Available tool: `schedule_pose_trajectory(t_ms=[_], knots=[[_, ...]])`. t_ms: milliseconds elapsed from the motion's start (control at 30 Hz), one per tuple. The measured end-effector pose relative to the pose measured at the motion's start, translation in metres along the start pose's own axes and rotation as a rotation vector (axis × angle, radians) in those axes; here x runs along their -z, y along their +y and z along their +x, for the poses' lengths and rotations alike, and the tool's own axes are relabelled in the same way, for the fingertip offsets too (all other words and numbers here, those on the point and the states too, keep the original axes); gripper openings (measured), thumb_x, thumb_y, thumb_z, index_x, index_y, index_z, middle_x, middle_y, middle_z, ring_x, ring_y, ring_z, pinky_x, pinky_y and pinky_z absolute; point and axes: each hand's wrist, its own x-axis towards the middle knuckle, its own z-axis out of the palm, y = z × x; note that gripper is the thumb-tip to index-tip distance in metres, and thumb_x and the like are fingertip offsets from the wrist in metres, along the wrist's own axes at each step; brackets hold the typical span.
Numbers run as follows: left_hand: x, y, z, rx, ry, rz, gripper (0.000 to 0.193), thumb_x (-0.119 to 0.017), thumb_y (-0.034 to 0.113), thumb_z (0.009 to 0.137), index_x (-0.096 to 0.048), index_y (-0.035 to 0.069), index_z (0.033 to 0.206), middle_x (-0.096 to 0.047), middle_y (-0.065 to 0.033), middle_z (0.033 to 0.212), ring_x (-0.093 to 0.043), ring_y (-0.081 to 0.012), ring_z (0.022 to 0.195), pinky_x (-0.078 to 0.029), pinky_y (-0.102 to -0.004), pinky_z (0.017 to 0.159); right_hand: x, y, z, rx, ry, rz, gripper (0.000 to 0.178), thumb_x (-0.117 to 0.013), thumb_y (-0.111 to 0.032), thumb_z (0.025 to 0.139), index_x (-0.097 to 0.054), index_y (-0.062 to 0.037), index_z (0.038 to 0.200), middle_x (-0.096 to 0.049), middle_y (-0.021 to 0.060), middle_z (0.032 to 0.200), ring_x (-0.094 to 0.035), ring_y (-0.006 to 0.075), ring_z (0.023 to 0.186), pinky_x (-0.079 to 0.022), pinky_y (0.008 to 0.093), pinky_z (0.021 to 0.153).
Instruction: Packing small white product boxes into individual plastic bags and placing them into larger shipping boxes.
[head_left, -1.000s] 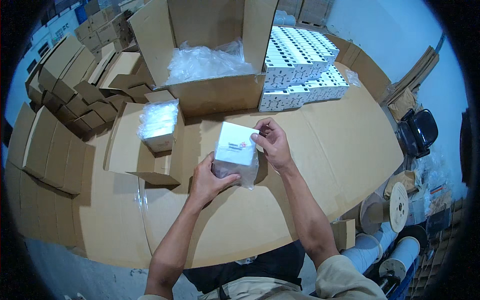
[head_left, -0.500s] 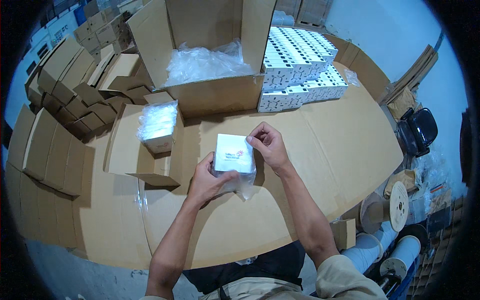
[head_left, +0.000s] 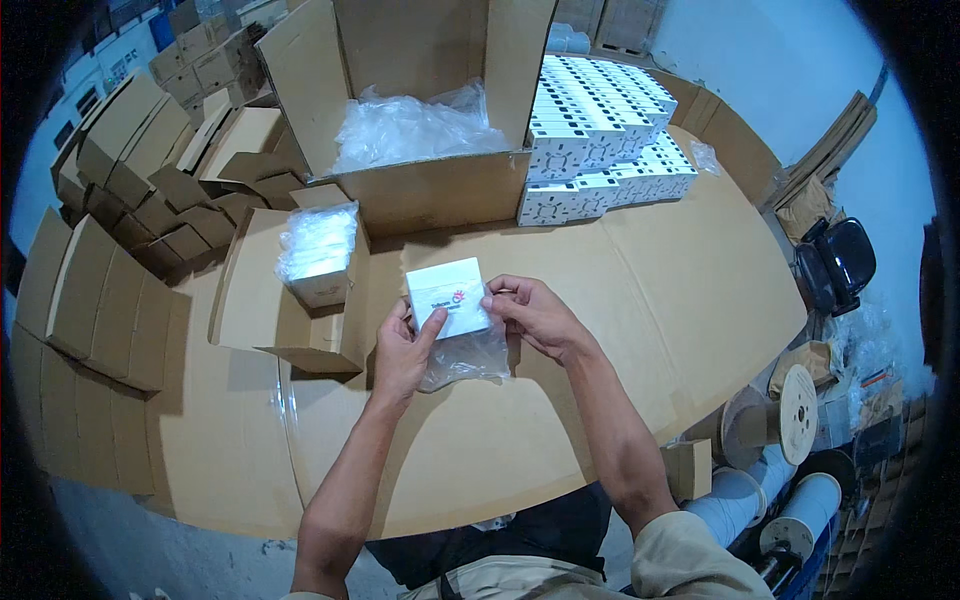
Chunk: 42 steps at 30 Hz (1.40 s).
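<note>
A small flat white box (head_left: 450, 285) with a printed mark is held above the cardboard-covered table, tilted slightly. My left hand (head_left: 402, 350) grips it at the lower left, thumb across its front face. Clear plastic bag film (head_left: 465, 362) hangs loosely below the box and along its right side. My right hand (head_left: 540, 315) is closed in a pinch at the box's right edge, where the film meets it. Left of my hands, an open carton (head_left: 290, 340) holds a row of plastic-wrapped white boxes (head_left: 318, 245).
Behind stands a large open carton (head_left: 430, 190) with clear plastic bags (head_left: 415, 130) inside. Stacked white boxes (head_left: 600, 125) stand at the back right. Brown cartons (head_left: 110, 300) line the left side. Spools (head_left: 795, 412) and a black chair (head_left: 838, 262) stand off the table at right.
The white box has tilted and shifted slightly left, with more loose film showing below it. My right hand has come down along its right edge; my left thumb has moved onto its face.
</note>
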Motion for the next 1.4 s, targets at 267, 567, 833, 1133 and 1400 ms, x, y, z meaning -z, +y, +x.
schedule_pose_trajectory(t_ms=[267, 567, 833, 1133, 1400], knots=[[0.003, -0.001, 0.002, -0.047, 0.028, 0.027, 0.036, -0.07, 0.015, 0.097, -0.057, -0.002, 0.126, -0.068, -0.0087, 0.111, -0.064, -0.0133, 0.103, -0.051, -0.0289, 0.092, -0.015, 0.006, 0.005, 0.16, 0.115, 0.096, 0.027, -0.069, -0.011, 0.096, -0.062, -0.0021, 0.121, -0.07, 0.0057, 0.102, -0.062, 0.0079, 0.085, -0.05, 0.0228, 0.07], [0.003, 0.0, 0.003, -0.101, 0.068, 0.046, 0.029, -0.071, 0.014, 0.097, -0.062, 0.001, 0.121, -0.067, -0.0051, 0.103, -0.061, -0.0101, 0.092, -0.05, -0.0256, 0.081, -0.007, 0.015, 0.011, 0.204, 0.108, 0.12, 0.019, -0.065, -0.006, 0.098, -0.063, -0.0009, 0.116, -0.071, 0.0087, 0.105, -0.066, 0.0125, 0.097, -0.056, 0.0266, 0.083], [0.002, 0.009, 0.003, -0.099, -0.068, 0.034, 0.032, -0.069, 0.015, 0.098, -0.059, 0.002, 0.125, -0.067, -0.0075, 0.112, -0.063, -0.0139, 0.105, -0.05, -0.0287, 0.092, -0.024, 0.009, 0.009, 0.47, -0.015, 0.283, 0.007, -0.056, -0.006, 0.102, -0.058, -0.0028, 0.109, -0.063, 0.0161, 0.129, -0.065, 0.0202, 0.108, -0.054, 0.0343, 0.096], [0.015, -0.003, 0.01, -0.104, -0.039, -0.101, 0.032, -0.064, 0.019, 0.101, -0.057, -0.001, 0.125, -0.066, -0.0103, 0.119, -0.063, -0.0169, 0.109, -0.052, -0.0309, 0.095, -0.022, 0.007, 0.011, 0.505, -0.069, 0.346, 0.008, -0.06, -0.012, 0.101, -0.056, -0.0076, 0.107, -0.055, 0.0186, 0.137, -0.054, 0.0306, 0.129, -0.046, 0.0458, 0.109], [0.013, 0.011, 0.006, 0.0, 0.098, 0.043, 0.025, -0.07, 0.021, 0.097, -0.073, -0.002, 0.108, -0.074, -0.0094, 0.104, -0.066, -0.0099, 0.088, -0.054, -0.0236, 0.081, -0.018, 0.006, 0.007, 0.487, -0.051, 0.308, 0.007, -0.061, -0.012, 0.101, -0.057, -0.0087, 0.105, -0.054, 0.018, 0.139, -0.052, 0.0309, 0.131, -0.044, 0.0468, 0.11]])
